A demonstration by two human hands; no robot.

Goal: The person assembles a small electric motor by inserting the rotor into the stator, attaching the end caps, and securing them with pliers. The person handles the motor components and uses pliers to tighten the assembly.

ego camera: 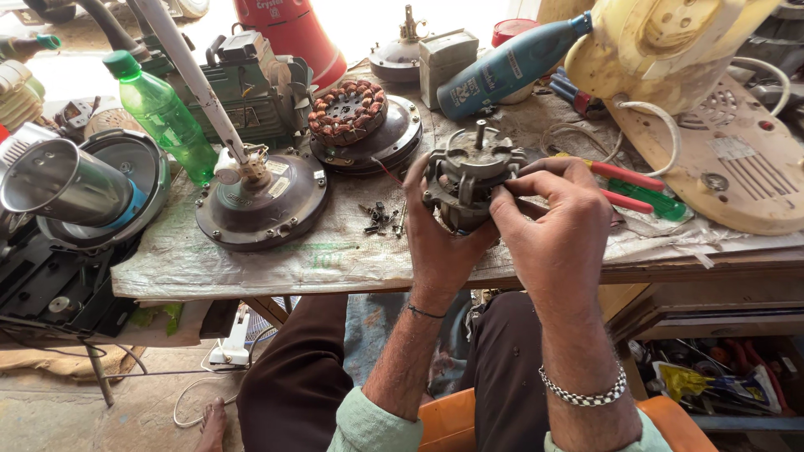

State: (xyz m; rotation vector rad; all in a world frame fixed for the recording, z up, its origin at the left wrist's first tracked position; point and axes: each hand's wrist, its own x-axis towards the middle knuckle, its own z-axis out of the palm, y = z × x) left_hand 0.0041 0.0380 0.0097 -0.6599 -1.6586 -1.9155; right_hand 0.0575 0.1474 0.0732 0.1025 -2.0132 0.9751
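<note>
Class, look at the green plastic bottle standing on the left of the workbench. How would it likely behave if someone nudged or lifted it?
The green plastic bottle stands tall and narrow, so a sideways nudge would probably tip it. Once down, its round body would likely roll across the bench cover. It looks like thin, see-through plastic, so it is probably light for its size and might dent when squeezed.

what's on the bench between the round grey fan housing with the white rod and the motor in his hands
A small heap of dark loose screws on the bare cloth-covered bench, in the head view.

A worn wooden table (670, 269) carries a grey woven sheet (251, 264). On the sheet lie a round fan housing (261, 205), a copper-wound stator (347, 111), loose screws (378, 216), a green bottle (161, 113) and red-handled pliers (624, 188).
</note>
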